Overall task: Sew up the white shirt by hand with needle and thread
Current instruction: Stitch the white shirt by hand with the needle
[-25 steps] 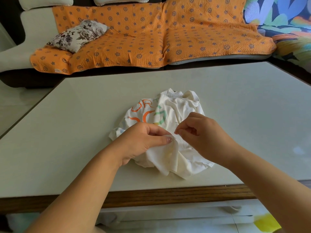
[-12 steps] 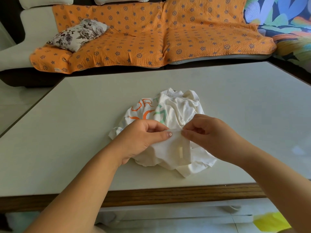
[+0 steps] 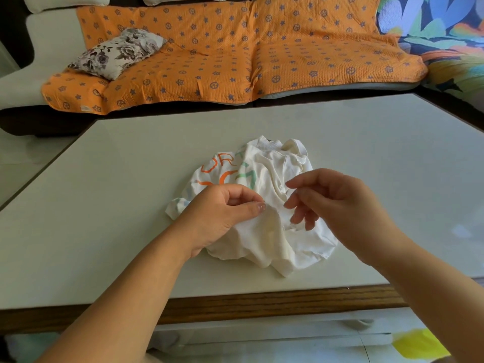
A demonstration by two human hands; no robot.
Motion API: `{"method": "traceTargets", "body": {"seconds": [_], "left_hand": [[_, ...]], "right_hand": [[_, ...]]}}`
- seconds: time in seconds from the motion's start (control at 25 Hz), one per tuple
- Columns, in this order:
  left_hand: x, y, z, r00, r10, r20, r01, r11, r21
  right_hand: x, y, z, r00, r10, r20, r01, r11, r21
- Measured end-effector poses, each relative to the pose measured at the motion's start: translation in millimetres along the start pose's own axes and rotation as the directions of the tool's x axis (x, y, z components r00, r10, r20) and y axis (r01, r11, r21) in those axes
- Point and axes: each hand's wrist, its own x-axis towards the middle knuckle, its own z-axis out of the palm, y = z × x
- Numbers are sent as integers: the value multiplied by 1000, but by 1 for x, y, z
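Note:
A crumpled white shirt with orange and green lettering lies on the pale table near its front edge. My left hand rests on the shirt's left side and pinches a fold of the fabric between thumb and forefinger. My right hand hovers just above the shirt's right side. Its fingers are loosely spread, with thumb and forefinger apart, and I see nothing between them. No needle or thread shows in this view.
The table's wooden front edge runs just below the shirt. Behind the table stands a sofa under an orange patterned cover with a floral cushion. A yellow object lies on the floor at the lower right.
My right hand has left the fold it was pinching next to my left thumb, moved right and up, and spread its fingers. My left hand keeps its pinch on the shirt.

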Motion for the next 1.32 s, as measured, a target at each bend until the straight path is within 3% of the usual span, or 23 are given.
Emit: {"method": "traceTargets", "body": {"seconds": [0.08, 0.12, 0.36, 0.6, 1.08, 1.32], "left_hand": [[0, 0, 1, 1000, 6, -5, -6, 1000, -7], [0, 1, 1, 1000, 8, -8, -8, 1000, -9], [0, 2, 1, 1000, -6, -12, 6, 1000, -29], [0, 1, 0, 1000, -15, -3, 15, 1000, -23], [-2, 4, 2, 1000, 11, -9, -11, 1000, -3], [-5, 5, 12, 995, 95, -37, -89, 986, 142]], "right_hand": [[-6, -5, 4, 991, 54, 123, -75, 983, 170], [-8, -6, 6, 982, 78, 171, -109, 978, 176], [-15, -6, 12, 963, 134, 233, -114, 989, -97], [-15, -6, 15, 971, 138, 197, -97, 974, -206], [-13, 0, 20, 981, 132, 144, -99, 972, -214], [-12, 5, 26, 990, 115, 79, -97, 975, -200]]}}
